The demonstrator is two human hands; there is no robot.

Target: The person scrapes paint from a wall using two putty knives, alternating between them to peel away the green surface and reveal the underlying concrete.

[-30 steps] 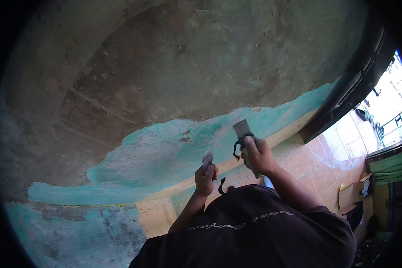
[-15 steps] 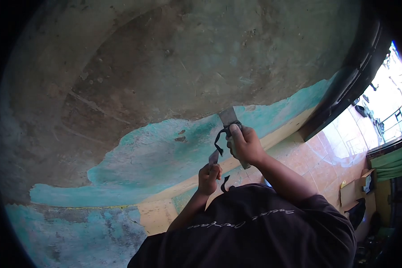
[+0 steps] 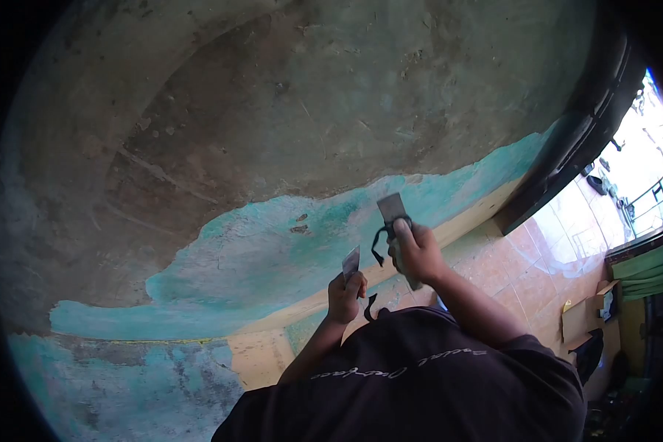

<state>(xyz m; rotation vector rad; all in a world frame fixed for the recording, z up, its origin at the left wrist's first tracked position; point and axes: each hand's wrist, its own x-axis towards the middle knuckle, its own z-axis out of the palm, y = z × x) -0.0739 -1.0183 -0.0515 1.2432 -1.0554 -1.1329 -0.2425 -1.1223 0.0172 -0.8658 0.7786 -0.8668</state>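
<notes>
My right hand [image 3: 418, 256] is closed around a scraper [image 3: 392, 207], its flat grey blade pointing up at the wall. A black cloth strip [image 3: 377, 249] is tied about that tool and dangles to the left. Lower and to the left, my left hand [image 3: 344, 297] grips a second, smaller blade [image 3: 351, 263], which looks like a putty knife; its handle is hidden in my fist. Both blades are in front of a band of turquoise paint [image 3: 272, 243] with a ragged upper edge. Above this band the wall [image 3: 309, 103] is bare grey-brown plaster.
A cream strip [image 3: 449, 228] runs along the wall's base, beside a tiled floor [image 3: 493, 272]. At right are a dark frame [image 3: 560, 177], a bright opening, an open cardboard box [image 3: 580, 320] and green cloth [image 3: 641, 271].
My right hand has drawn the scraper down and slightly right, away from the paint's upper edge. My left hand has stayed nearly in place, its blade tilting a little.
</notes>
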